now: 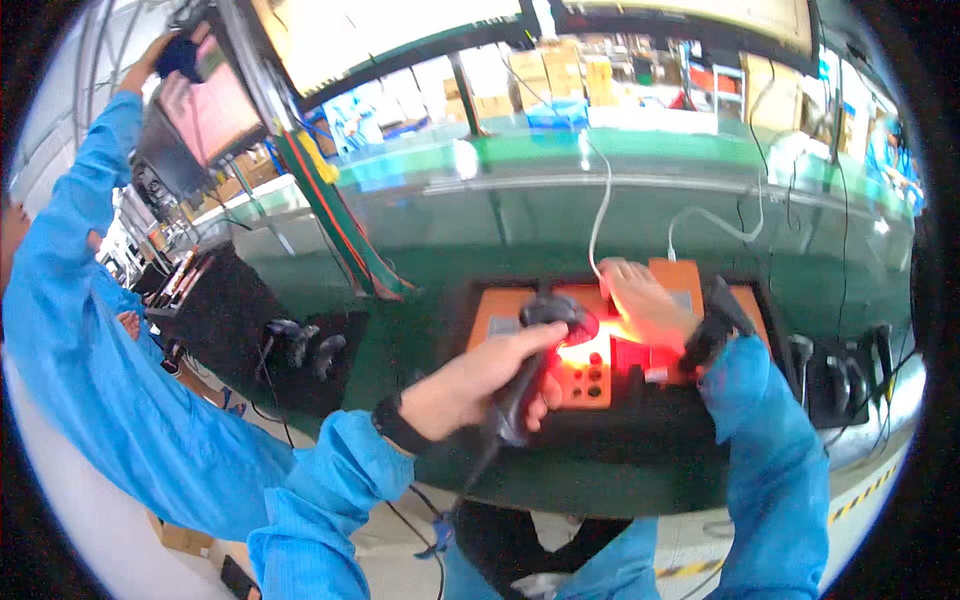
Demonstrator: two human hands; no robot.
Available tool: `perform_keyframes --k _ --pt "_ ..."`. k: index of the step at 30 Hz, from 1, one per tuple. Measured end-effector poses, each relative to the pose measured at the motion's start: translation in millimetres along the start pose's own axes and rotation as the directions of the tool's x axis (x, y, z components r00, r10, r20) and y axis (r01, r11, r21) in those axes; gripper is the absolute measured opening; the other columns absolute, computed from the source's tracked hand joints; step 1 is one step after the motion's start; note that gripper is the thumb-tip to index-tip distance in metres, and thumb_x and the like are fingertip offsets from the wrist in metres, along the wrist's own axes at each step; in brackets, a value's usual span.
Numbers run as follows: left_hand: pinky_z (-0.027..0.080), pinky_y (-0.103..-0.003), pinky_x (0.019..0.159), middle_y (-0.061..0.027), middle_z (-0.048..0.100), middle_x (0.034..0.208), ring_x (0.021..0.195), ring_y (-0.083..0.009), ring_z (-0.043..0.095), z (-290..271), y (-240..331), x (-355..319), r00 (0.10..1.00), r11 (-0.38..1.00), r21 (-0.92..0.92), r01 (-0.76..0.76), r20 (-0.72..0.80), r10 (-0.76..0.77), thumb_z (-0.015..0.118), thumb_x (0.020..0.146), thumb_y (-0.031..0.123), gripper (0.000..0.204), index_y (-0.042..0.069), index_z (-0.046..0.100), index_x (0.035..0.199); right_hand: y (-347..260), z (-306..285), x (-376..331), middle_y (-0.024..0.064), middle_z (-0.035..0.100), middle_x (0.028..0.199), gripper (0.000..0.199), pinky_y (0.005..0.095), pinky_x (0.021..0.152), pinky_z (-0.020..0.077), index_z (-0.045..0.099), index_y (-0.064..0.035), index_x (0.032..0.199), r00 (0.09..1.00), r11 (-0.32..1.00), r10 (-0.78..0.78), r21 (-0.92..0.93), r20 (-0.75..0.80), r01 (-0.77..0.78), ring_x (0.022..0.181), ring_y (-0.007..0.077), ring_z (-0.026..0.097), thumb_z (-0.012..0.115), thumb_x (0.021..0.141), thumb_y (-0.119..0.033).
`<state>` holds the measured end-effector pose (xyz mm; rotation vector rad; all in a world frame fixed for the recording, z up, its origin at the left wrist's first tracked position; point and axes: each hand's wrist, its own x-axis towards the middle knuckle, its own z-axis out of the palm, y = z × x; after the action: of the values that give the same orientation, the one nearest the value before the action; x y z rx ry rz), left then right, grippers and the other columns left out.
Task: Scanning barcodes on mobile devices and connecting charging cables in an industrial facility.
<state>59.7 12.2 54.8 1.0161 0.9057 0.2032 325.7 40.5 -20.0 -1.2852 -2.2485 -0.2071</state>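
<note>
One handheld scanner, one orange fixture, two white cables.

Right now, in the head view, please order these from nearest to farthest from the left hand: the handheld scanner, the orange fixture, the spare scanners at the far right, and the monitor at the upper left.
1. Handheld scanner: gripped in the left hand.
2. Orange fixture: just right of that hand, lit red.
3. Spare scanners: far right on the bench.
4. Monitor: upper left, touched by a co-worker's hand.

A long green workbench is seen under bright overhead light; cardboard boxes are stacked on shelves behind.
</note>
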Motion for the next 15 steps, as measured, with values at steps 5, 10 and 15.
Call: perform_keyframes --k 5,10,15 --pt "0.053 -0.031 0.044 -0.0106 0.065 0.066 0.045 -0.0157 0.060 1 -4 1 0.999 0.999 0.009 -0.038 -0.009 0.038 0.051 0.097 0.048 0.048 0.000 0.058 0.092 -8 -2 -3 0.0165 0.052 0.098 0.035 0.0445 0.086 0.0413 0.046 -0.0021 0.094 1.000 0.997 0.015 0.070 0.014 -0.016 0.098 0.0374 0.052 0.070 0.077 -0.021" --pt "0.053 -0.033 0.043 -0.0074 0.060 0.063 0.045 -0.0175 0.059 12 -7 -6 0.996 0.997 0.015 -0.070 -0.054 0.071 0.058 0.093 0.048 0.045 0.004 0.053 0.088 -9 -6 -4 0.0194 0.051 0.114 0.036 0.0447 0.094 0.0397 0.047 -0.0009 0.097 1.000 0.998 -0.008 0.067 0.020 0.007 0.107 0.0392 0.050 0.071 0.079 -0.022" --pt "0.053 -0.033 0.043 -0.0058 0.058 0.064 0.045 -0.0185 0.059 12 -8 -9 0.990 0.988 0.085 -0.131 -0.049 0.136 0.058 0.092 0.051 0.046 0.006 0.047 0.086 -3 -2 -2 0.0203 0.050 0.119 0.041 0.0450 0.096 0.0391 0.047 -0.0014 0.097 0.996 0.995 0.057 0.073 0.063 -0.062 0.111 0.0404 0.049 0.073 0.079 -0.028"
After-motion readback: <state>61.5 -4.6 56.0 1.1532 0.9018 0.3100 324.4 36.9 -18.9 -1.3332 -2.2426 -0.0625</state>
